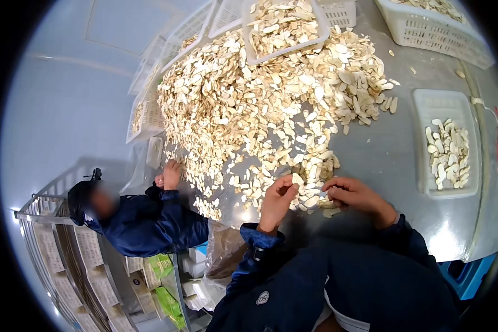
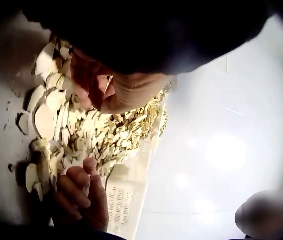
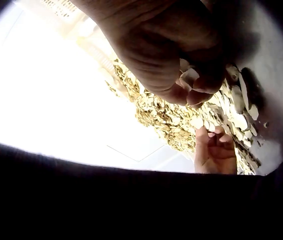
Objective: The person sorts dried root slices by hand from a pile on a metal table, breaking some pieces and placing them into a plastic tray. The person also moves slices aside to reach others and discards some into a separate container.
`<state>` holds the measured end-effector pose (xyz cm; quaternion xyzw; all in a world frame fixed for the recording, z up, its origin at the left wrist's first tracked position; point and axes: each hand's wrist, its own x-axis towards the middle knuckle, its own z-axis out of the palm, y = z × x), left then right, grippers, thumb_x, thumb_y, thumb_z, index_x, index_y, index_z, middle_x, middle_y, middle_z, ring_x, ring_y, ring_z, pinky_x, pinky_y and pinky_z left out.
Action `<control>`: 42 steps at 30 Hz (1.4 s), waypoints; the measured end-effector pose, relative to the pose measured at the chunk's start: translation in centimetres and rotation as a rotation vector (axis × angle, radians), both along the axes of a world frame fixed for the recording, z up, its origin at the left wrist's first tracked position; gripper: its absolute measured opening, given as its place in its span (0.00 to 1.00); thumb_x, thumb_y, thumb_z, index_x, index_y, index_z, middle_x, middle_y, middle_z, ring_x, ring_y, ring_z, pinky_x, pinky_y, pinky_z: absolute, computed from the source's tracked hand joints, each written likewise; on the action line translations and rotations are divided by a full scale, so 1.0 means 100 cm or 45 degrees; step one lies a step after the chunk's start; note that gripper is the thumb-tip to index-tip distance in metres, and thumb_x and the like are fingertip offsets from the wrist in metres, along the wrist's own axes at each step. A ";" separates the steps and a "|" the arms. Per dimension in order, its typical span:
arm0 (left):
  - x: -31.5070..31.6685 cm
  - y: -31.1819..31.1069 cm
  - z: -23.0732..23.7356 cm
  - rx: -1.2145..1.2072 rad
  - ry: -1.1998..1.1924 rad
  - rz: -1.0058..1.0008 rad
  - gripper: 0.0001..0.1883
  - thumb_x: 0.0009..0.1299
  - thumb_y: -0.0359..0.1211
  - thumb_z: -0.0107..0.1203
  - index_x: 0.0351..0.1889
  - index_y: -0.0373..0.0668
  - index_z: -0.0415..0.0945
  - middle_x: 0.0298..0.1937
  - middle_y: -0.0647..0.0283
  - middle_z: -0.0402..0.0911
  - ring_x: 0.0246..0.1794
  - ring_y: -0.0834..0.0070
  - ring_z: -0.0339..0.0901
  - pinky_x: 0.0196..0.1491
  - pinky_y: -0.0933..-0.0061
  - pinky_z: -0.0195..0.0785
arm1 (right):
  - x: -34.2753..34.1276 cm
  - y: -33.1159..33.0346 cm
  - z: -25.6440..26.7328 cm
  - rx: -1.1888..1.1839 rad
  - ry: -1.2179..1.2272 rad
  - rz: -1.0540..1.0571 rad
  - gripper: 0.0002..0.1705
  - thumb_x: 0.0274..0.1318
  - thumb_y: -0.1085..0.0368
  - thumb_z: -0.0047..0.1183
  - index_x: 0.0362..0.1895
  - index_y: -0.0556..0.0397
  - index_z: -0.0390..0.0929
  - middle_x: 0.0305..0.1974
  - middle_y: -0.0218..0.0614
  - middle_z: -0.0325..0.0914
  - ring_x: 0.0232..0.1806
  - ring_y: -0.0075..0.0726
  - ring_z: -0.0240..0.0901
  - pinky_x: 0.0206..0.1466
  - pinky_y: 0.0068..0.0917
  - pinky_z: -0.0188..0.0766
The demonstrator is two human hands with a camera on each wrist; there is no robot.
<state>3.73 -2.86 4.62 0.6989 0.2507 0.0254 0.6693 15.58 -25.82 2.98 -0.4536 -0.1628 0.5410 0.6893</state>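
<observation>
Pale slices pinched in both hands at the desk's near edge

The left hand (image 1: 278,203) pinches a pale slice (image 1: 297,180) between thumb and fingers; the right hand (image 1: 361,198) holds slices (image 3: 187,79) in curled fingers. Both are over the near end of a broad pile of slices (image 1: 227,105) spread across the desk (image 1: 379,160). A white tray (image 1: 447,192) with more slices sits near the desk's right edge. Beyond the left hand, another person (image 1: 149,227) reaches to the pile's left side.
</observation>
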 end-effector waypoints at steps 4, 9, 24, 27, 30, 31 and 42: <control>0.005 -0.020 0.013 -0.198 0.146 0.010 0.14 0.76 0.29 0.54 0.58 0.38 0.77 0.41 0.74 0.81 0.36 0.89 0.76 0.37 0.84 0.69 | 0.001 -0.003 0.011 -0.081 -0.077 -0.080 0.15 0.67 0.60 0.53 0.51 0.56 0.78 0.29 0.25 0.74 0.26 0.16 0.67 0.29 0.19 0.65; 0.017 -0.047 0.019 -0.086 0.090 -0.146 0.14 0.76 0.28 0.54 0.57 0.38 0.76 0.45 0.71 0.82 0.38 0.89 0.76 0.40 0.85 0.70 | -0.002 0.003 -0.001 -0.098 -0.415 -0.457 0.13 0.62 0.62 0.59 0.46 0.57 0.80 0.35 0.24 0.79 0.35 0.15 0.70 0.37 0.18 0.68; 0.031 -0.071 0.048 0.824 -0.277 -0.423 0.10 0.66 0.24 0.60 0.45 0.38 0.81 0.46 0.55 0.80 0.39 0.61 0.83 0.36 0.71 0.78 | -0.001 0.001 0.008 -0.225 -0.691 -0.452 0.14 0.55 0.62 0.58 0.42 0.58 0.82 0.34 0.38 0.84 0.36 0.25 0.77 0.42 0.27 0.73; 0.032 -0.076 0.052 0.884 -0.294 -0.431 0.09 0.66 0.23 0.60 0.44 0.37 0.80 0.45 0.56 0.80 0.37 0.61 0.83 0.36 0.71 0.77 | -0.001 0.001 0.007 -0.239 -0.727 -0.453 0.14 0.54 0.62 0.58 0.42 0.58 0.81 0.34 0.40 0.84 0.35 0.28 0.78 0.42 0.28 0.73; 0.032 -0.075 0.050 0.893 -0.317 -0.434 0.10 0.66 0.23 0.60 0.45 0.37 0.80 0.44 0.55 0.81 0.37 0.60 0.83 0.36 0.72 0.77 | 0.000 -0.001 0.012 -0.268 -0.727 -0.430 0.14 0.54 0.63 0.57 0.42 0.58 0.81 0.34 0.40 0.83 0.35 0.28 0.78 0.42 0.28 0.74; 0.033 -0.075 0.050 0.885 -0.316 -0.425 0.10 0.66 0.22 0.60 0.45 0.37 0.80 0.44 0.55 0.81 0.36 0.60 0.83 0.36 0.72 0.77 | 0.001 -0.001 0.014 -0.281 -0.723 -0.419 0.14 0.54 0.63 0.57 0.42 0.58 0.81 0.33 0.40 0.83 0.34 0.28 0.78 0.42 0.28 0.74; 0.019 -0.059 0.014 0.128 -0.149 -0.075 0.10 0.73 0.23 0.56 0.52 0.36 0.77 0.40 0.71 0.81 0.36 0.88 0.74 0.38 0.82 0.69 | -0.001 -0.001 0.000 -0.126 -0.197 -0.295 0.13 0.60 0.63 0.54 0.47 0.54 0.81 0.30 0.23 0.78 0.30 0.19 0.72 0.35 0.20 0.68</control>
